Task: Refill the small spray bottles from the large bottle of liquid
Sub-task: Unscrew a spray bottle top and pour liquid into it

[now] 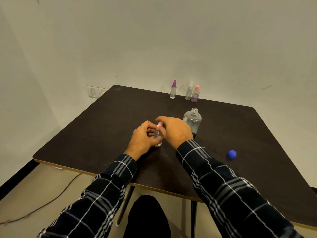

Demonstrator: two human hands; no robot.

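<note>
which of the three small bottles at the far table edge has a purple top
The leftmost clear spray bottle, standing apart; the white-topped clear bottle and peach-capped bottle sit close together to its right.

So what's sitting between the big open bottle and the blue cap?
Nothing: in the head view only bare dark table separates the big bottle from the blue cap.

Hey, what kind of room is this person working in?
Probably a plain spare room or bare office, not a kitchen or workshop: a dark table stands in a corner near blank off-white walls, with a switch plate low on the wall behind it.
</note>
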